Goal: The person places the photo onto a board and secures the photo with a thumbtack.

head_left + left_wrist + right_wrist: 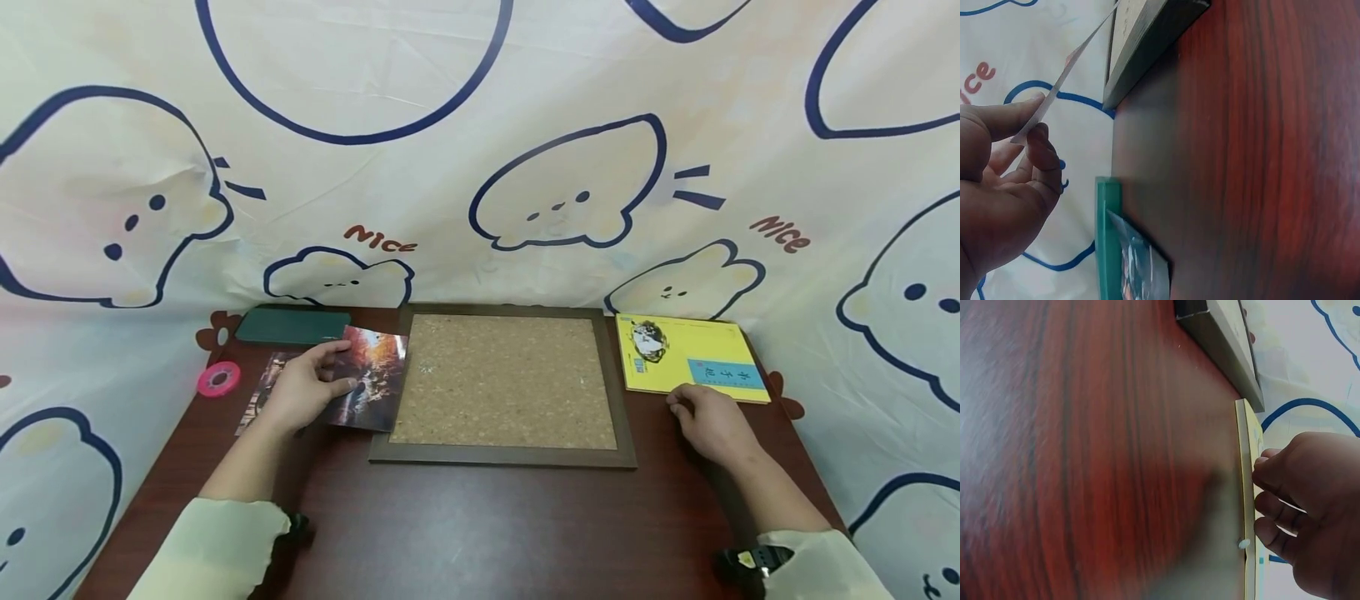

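In the head view, my left hand [300, 390] pinches a glossy picture print [371, 375] between thumb and fingers. The print is raised and tilted, its right edge over the left side of a brown-framed cork board [510, 379]. The left wrist view shows the print [1063, 78] nearly edge-on, lifted off the table. My right hand [712, 425] is at the front edge of a yellow book [675, 342], its fingers loosely curled. In the right wrist view, its fingertips lie against or just over the book [1246, 462], and nothing shows between them.
Another print [262, 392] lies partly behind the left forearm. Behind it is a dark green flat case [292, 326]; a pink tape roll [218, 379] sits at the table's left edge. A small white object [1244, 544] shows at the book's edge. A patterned cloth [555, 75] hangs behind.
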`<state>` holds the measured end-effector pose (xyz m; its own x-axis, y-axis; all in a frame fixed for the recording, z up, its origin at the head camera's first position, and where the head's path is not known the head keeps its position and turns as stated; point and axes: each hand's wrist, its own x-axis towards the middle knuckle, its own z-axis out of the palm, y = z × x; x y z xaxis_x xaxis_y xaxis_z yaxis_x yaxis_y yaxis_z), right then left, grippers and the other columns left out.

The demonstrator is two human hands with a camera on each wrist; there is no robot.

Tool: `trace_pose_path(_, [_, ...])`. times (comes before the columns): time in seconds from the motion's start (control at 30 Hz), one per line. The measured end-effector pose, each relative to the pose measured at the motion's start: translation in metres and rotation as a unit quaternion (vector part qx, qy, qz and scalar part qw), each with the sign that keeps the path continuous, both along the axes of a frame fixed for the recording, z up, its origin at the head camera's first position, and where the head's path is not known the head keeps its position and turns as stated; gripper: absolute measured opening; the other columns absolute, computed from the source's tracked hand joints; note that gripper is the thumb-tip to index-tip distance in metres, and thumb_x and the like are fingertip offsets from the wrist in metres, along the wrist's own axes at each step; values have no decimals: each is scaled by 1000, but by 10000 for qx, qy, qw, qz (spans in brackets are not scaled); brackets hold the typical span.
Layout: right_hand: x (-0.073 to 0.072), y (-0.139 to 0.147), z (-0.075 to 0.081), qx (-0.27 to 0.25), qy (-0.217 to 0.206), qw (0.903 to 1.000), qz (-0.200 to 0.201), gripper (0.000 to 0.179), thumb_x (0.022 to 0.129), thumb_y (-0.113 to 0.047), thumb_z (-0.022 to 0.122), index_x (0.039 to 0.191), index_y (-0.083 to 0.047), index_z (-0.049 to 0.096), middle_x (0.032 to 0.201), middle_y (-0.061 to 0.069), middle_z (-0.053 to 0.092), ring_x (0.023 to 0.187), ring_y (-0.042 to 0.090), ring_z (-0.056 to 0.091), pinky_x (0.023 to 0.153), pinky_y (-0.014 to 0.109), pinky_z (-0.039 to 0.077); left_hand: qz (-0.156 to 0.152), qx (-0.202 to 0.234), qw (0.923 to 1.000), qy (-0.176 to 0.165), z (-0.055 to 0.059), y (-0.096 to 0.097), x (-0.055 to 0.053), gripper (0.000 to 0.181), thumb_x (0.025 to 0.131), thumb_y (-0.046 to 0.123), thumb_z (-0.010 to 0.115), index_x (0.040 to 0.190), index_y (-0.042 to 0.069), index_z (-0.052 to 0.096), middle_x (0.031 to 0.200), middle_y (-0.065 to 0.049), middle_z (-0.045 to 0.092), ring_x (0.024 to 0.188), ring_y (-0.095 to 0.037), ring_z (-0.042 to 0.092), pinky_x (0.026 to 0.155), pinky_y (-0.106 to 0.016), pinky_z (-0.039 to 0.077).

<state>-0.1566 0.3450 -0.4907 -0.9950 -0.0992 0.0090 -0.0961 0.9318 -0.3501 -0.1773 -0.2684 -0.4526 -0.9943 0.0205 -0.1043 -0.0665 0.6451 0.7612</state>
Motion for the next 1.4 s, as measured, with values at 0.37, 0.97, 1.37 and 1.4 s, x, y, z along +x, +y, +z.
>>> trace_pose_path(0.37, [-11, -20, 2, -436, 178, 9988, 94, 12, 101, -10, 65, 109, -5, 72, 102, 13, 71, 87, 29, 62, 79, 53, 53, -33, 315, 9993, -214, -6, 19, -9, 64, 95, 14, 76, 153, 16, 50, 144, -17, 56, 119, -36, 53, 99, -53, 45])
trace_pose_path(0.97, [-30, -65, 13, -722, 373, 9961, 341, 12, 103, -12, 63, 109, -8, 73, 100, 8, 73, 75, 21, 59, 65, 38, 48, -130, 428, 9989, -155, -16, 50, -23, 62, 93, 13, 78, 149, 17, 54, 145, -13, 57, 121, -36, 57, 101, -54, 47])
trace_pose_path(1.37, [-41, -93, 14, -886, 338, 9947, 385, 11, 102, -12, 64, 108, -9, 73, 98, 7, 72, 74, 20, 58, 65, 38, 48, -197, 417, 9988, -161, -21, 74, -29, 60, 93, 12, 78, 148, 14, 54, 141, -16, 59, 118, -35, 59, 97, -52, 50])
trace_pose_path(1.4, [-42, -96, 14, -888, 342, 9947, 378, 11, 102, -13, 64, 108, -10, 73, 99, 7, 72, 76, 21, 59, 67, 39, 49, -200, 420, 9988, -150, -21, 75, -29, 60, 93, 12, 78, 148, 15, 55, 141, -15, 59, 117, -35, 59, 96, -51, 50])
